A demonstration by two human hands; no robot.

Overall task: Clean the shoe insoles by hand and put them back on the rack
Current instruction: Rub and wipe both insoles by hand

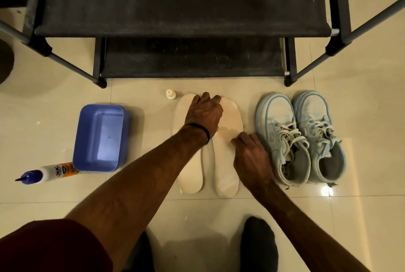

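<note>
On the floor before the black rack (182, 8), two insoles (228, 162) lie side by side. Left hand (203, 113) presses their toe ends, right hand (252, 159) the right insole's edge; fingers bent, gripping nothing. Judged: rubbing underway; next, lifting them onto the rack. Two sneakers (300, 138), one tub (99, 138), one glue bottle (48, 173).

tile floor (54, 100): insoles (228, 162), sneakers (300, 140), tub (98, 138), bottle (39, 175)

Two cream insoles (226, 162) flat on floor, side by side, before black rack (182, 8)
</note>
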